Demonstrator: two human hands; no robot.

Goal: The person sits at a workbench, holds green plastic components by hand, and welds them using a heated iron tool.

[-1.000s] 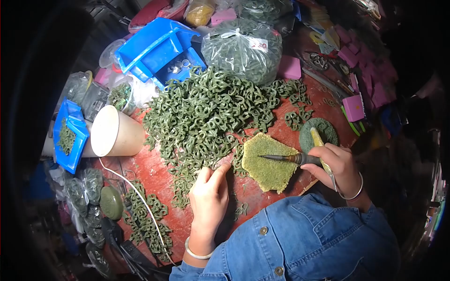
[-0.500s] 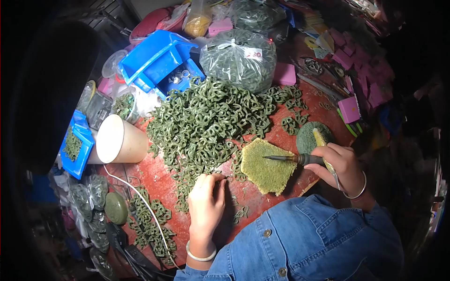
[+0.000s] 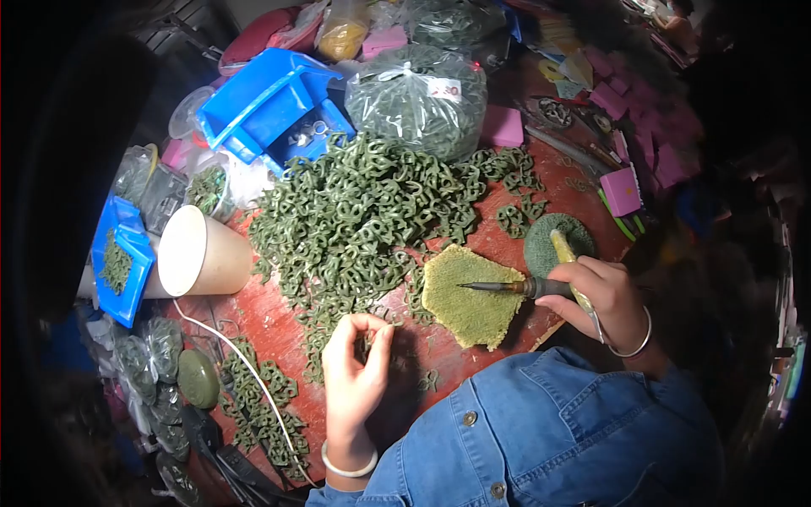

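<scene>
My right hand (image 3: 604, 304) is closed around a soldering iron (image 3: 541, 287) with a dark grip, its thin tip lying over a yellow-green sponge-like pad (image 3: 473, 300). Tucked into the same hand is a yellow-handled tool (image 3: 562, 247) with a thin metal end. Over the red table, my left hand (image 3: 355, 367) has thumb and index finger pinched at what looks like a small green piece (image 3: 397, 324), mostly hidden by the fingertips. Beyond it spreads a big heap of green looped pieces (image 3: 355, 220). A round dark green pad (image 3: 553, 241) lies beside my right hand.
Behind the heap stand a blue bin (image 3: 262, 106) and a tied clear bag (image 3: 418, 110) of green pieces. At left are a white cup (image 3: 203, 253), a blue tray (image 3: 127, 262) and a white cord (image 3: 245, 363). Pink blocks (image 3: 621, 193) and tools lie at right.
My left hand has turned and opened its grasp outward, so thumb and index finger now show at the fingertips. The right hand keeps its hold; the whole view has shifted slightly.
</scene>
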